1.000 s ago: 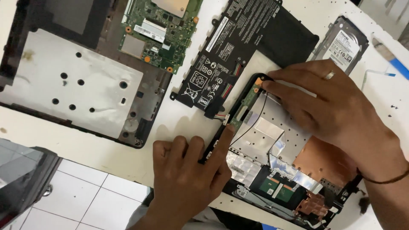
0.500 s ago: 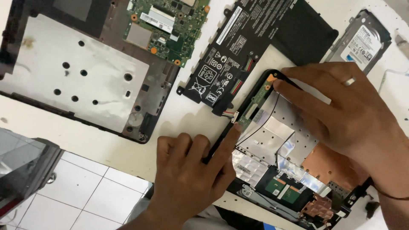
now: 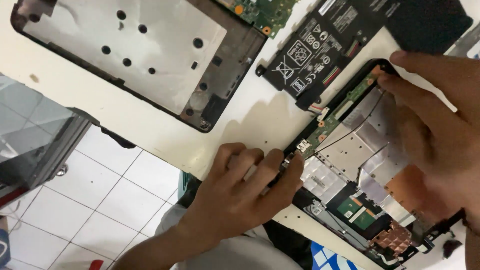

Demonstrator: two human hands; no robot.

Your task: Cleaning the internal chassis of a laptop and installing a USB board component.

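An opened laptop base [image 3: 350,150] lies on the white table [image 3: 125,115], showing foil shielding, a thin black cable, a narrow green board along its left rim and copper parts at the bottom. My left hand [image 3: 240,195] grips the base's near-left edge with fingertips on the rim. My right hand [image 3: 435,130] lies over the base's right part, fingertips pressing the top corner by the green board. A black battery pack [image 3: 345,45] rests just above the base.
A second dismantled laptop shell [image 3: 140,55] with a pale metal plate and round holes lies at the upper left, with a green circuit board [image 3: 260,12] at its top right. White floor tiles [image 3: 105,200] and a dark glass object [image 3: 35,140] sit below the table edge.
The view has shifted and closed in, so everything sits further right and larger. Both hands stay on the laptop base; my right fingertips now rest at its top corner.
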